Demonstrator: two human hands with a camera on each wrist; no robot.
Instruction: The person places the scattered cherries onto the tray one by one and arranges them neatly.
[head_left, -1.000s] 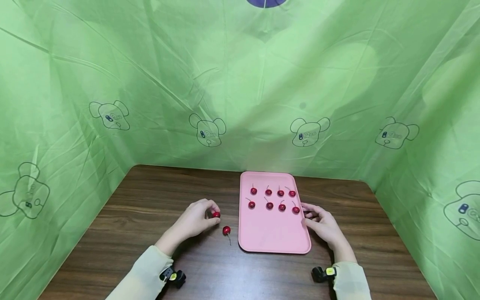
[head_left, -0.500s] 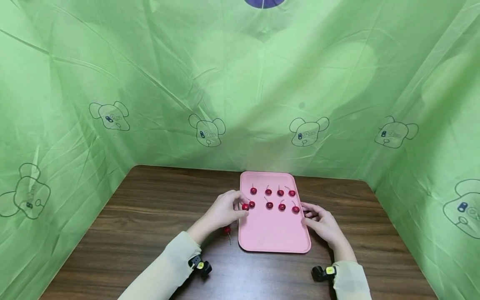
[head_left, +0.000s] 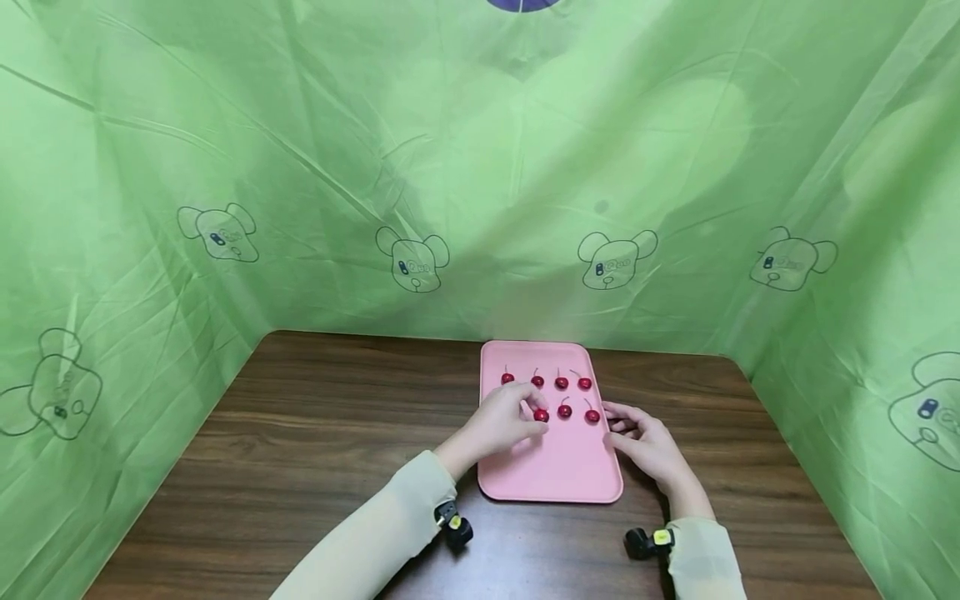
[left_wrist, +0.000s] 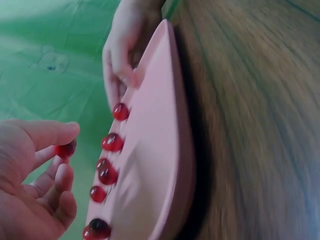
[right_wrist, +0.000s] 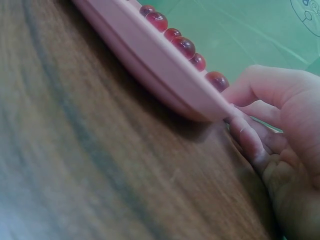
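My left hand [head_left: 504,425] is over the pink tray [head_left: 551,479], pinching a cherry [left_wrist: 66,149] between thumb and fingertips. In the left wrist view this cherry is held apart from the ones on the tray. A back row of cherries [head_left: 561,382] with thin stems lies across the tray's far part. In the row in front of it, two cherries [head_left: 592,415] show at the right, while my left hand covers the left end. My right hand [head_left: 648,446] holds the tray's right edge, its thumb at the rim and the other fingers along the outer side.
A dark wooden table [head_left: 337,400] carries the tray. Green cloth [head_left: 517,167] with printed bear outlines hangs behind and at both sides. My left forearm [head_left: 382,529] reaches across the table's front left of the tray.
My left hand has carried its cherry rightward from the table to over the tray's middle. The loose cherry left of the tray is now hidden behind my arm. My right hand stays put.
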